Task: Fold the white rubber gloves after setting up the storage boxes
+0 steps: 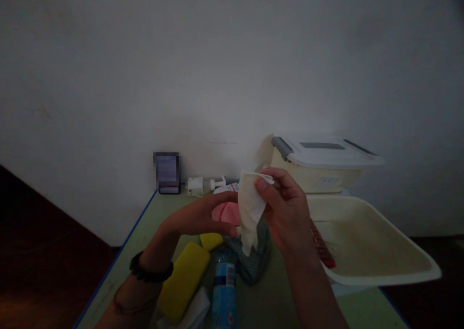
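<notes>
My right hand (288, 208) pinches a limp, folded white cloth (250, 210) at its upper edge, thumb in front. The cloth hangs down over the middle of the table and narrows to an uneven lower end. My left hand (203, 215) is just left of it, thumb and fingers spread apart; some fingertips are hidden behind the cloth. Through that gap shows a pink textured thing (226, 214) farther back. Below the hands lie a grey-green knitted cloth (253, 266), a blue-labelled bottle (224, 285) and a large yellow sponge (184, 280).
A cream basin (377, 232) stands at right, holding a red patterned item (322, 246). Behind it is a lidded storage box (326, 169). A pump bottle (203, 186) lies by the wall, beside an upright phone-like screen (167, 173). The green table (145, 227) has blue edges.
</notes>
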`<state>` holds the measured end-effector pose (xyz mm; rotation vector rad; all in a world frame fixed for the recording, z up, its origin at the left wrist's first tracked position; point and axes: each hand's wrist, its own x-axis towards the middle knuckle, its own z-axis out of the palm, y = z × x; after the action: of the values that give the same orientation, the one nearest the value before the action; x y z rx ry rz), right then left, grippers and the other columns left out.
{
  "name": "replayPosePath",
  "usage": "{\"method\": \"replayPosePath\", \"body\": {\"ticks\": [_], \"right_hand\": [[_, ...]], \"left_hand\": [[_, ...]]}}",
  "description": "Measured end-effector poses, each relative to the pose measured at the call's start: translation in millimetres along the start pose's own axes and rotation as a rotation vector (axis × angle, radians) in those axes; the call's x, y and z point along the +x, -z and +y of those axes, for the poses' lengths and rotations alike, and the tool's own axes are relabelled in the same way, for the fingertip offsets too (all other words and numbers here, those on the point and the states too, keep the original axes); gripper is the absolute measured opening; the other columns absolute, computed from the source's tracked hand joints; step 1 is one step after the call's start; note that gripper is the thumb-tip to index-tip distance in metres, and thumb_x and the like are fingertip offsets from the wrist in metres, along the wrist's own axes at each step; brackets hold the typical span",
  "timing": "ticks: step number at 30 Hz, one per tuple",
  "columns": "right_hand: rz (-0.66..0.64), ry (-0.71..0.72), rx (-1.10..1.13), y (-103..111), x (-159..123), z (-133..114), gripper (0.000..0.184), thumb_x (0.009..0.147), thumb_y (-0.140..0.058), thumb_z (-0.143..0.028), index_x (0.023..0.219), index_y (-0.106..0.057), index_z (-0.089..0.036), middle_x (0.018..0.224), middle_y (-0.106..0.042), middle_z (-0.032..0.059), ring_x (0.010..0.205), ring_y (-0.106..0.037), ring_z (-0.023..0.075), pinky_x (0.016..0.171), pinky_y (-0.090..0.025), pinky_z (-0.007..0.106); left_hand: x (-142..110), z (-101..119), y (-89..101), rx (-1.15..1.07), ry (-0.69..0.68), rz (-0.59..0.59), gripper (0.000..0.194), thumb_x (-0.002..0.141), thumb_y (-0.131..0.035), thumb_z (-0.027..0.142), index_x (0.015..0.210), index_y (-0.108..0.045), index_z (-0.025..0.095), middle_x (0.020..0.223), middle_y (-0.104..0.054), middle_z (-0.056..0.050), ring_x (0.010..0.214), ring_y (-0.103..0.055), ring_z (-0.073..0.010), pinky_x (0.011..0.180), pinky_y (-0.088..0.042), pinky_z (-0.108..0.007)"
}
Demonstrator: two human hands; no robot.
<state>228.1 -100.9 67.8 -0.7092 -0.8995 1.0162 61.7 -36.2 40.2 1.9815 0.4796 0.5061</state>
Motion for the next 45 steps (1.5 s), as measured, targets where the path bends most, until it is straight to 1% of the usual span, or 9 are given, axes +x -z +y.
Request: {"method": "replayPosePath", "body": {"ticks": [4,7,10,16,23,28,33,38,45], "right_hand": [[-0.030,0.017,-0.006,1.7,0.9,-1.1,0.011,0.073,-0.077,-0.027,0.081,-0.070,-0.025,0.064,-0.066,-0.0062,0.049,-0.053,0.0066,0.045,-0.045,0.016],[-0.014,0.034,0.008,3.1,5.1,-0.8,0.010,0.072,-0.077,-0.026,0.079,-0.070,-0.026,0.062,-0.066,-0.0067,0.050,-0.054,0.0055,0.048,-0.047,0.015],[0.024,0.048,0.040,5.3,9.9,-1.4,0.012,0.068,-0.080,-0.025,0.075,-0.070,-0.024,0.065,-0.068,-0.0058,0.054,-0.057,0.0062,0.052,-0.049,0.016],[0.101,0.060,0.011,6.1,11.5,-7.1,0.015,0.066,-0.079,-0.027,0.074,-0.068,-0.022,0.059,-0.062,-0.0066,0.052,-0.054,0.0073,0.050,-0.046,0.018],[0.064,0.058,0.022,4.7,10.6,-5.4,0.014,0.068,-0.078,-0.028,0.075,-0.067,-0.024,0.061,-0.063,-0.0075,0.055,-0.056,0.0075,0.053,-0.048,0.019],[0.089,0.061,0.003,7.4,13.4,-3.2,0.016,0.067,-0.078,-0.030,0.075,-0.066,-0.022,0.063,-0.065,-0.0063,0.055,-0.057,0.0085,0.050,-0.047,0.020],[0.151,0.071,0.029,5.7,13.9,-3.4,0.017,0.066,-0.079,-0.029,0.074,-0.066,-0.022,0.062,-0.065,-0.0057,0.054,-0.056,0.0084,0.049,-0.045,0.019],[0.162,0.074,-0.011,5.9,14.2,-1.3,0.019,0.067,-0.078,-0.031,0.077,-0.065,-0.022,0.064,-0.065,-0.0061,0.056,-0.055,0.0085,0.052,-0.045,0.020],[0.231,0.091,0.007,9.3,21.9,5.7,0.023,0.067,-0.077,-0.030,0.081,-0.061,-0.022,0.071,-0.067,-0.0066,0.063,-0.059,0.0094,0.060,-0.047,0.022]], "left_hand": [[8.8,-5.0,-14.3,-0.330,0.014,-0.067,0.031,0.072,-0.077,0.022,0.101,-0.067,0.016,0.100,-0.072,-0.004,0.098,-0.064,-0.0190,0.089,-0.047,-0.030],[12.0,-13.7,-21.6,-0.530,0.103,-0.115,0.024,0.070,-0.078,0.022,0.091,-0.070,0.015,0.087,-0.073,-0.001,0.078,-0.066,-0.0136,0.074,-0.049,-0.024],[12.2,-17.0,-23.8,-0.604,0.129,-0.117,0.026,0.066,-0.081,0.022,0.087,-0.070,0.014,0.083,-0.073,-0.001,0.073,-0.065,-0.0126,0.071,-0.050,-0.024],[9.1,-1.2,-18.3,-0.530,0.142,-0.041,0.030,0.062,-0.081,0.011,0.088,-0.067,0.014,0.081,-0.069,0.002,0.073,-0.061,-0.0113,0.067,-0.048,-0.020],[3.1,2.5,-17.9,-0.389,0.155,-0.075,0.023,0.072,-0.075,0.023,0.091,-0.064,0.015,0.084,-0.066,0.000,0.074,-0.060,-0.0131,0.066,-0.048,-0.022],[4.3,-6.0,-23.7,-0.533,0.108,-0.147,0.032,0.081,-0.068,0.033,0.106,-0.061,0.015,0.093,-0.068,-0.005,0.079,-0.063,-0.0151,0.070,-0.050,-0.024],[6.6,-6.2,-26.1,-0.667,0.062,-0.165,0.050,0.079,-0.072,0.028,0.125,-0.052,0.019,0.099,-0.070,-0.007,0.082,-0.066,-0.0165,0.073,-0.053,-0.027],[9.2,-14.3,-30.2,-0.598,0.142,-0.179,0.026,0.078,-0.072,0.031,0.098,-0.065,0.015,0.095,-0.071,-0.004,0.081,-0.067,-0.0162,0.073,-0.053,-0.025],[7.6,-21.0,-28.3,-0.591,0.189,-0.161,0.028,0.079,-0.070,0.039,0.092,-0.070,0.014,0.086,-0.075,-0.004,0.075,-0.068,-0.0161,0.071,-0.054,-0.025]]}}
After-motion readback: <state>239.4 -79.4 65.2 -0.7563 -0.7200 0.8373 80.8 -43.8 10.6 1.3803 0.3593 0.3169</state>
